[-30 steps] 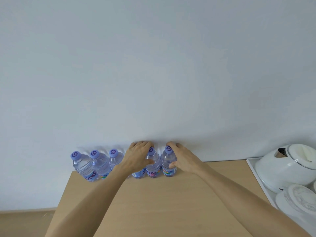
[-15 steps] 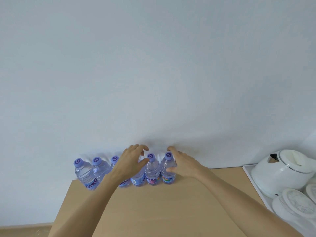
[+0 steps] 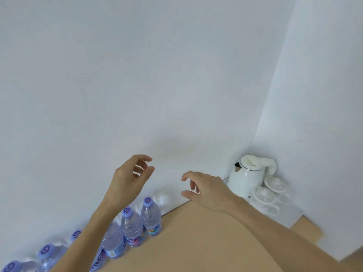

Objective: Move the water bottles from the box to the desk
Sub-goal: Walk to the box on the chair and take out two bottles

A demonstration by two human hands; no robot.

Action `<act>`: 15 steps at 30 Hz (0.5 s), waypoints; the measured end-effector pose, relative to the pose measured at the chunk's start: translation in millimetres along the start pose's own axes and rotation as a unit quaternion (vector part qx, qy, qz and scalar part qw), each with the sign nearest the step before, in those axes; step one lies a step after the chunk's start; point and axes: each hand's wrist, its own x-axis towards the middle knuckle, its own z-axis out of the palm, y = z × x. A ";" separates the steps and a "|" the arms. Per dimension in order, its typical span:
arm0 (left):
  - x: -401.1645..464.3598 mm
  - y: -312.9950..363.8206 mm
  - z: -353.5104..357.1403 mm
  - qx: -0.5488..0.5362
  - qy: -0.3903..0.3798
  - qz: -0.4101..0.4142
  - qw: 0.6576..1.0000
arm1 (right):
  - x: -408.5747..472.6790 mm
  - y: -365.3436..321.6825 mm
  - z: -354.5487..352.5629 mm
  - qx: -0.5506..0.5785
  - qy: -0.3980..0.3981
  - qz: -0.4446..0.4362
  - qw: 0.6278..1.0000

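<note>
The tabletop carries the bottles in a row along the wall. Both hands, left and right, have let go and lifted clear, fingers loosely curled, empty; this pair looks delivered.

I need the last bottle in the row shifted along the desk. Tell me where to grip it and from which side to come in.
Grip the rightmost bottle round its clear ribbed body, above the label, coming from its right or front. It stands upright at the row's end: its left side touches the neighbouring bottle and the wall is behind it. The right hand, open and empty, is probably the handier one.
</note>
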 end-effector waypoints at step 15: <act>-2.7 271.6 140.9 -0.120 -0.071 0.209 0.968 | -224.1 90.3 -208.8 -0.057 0.159 0.057 0.984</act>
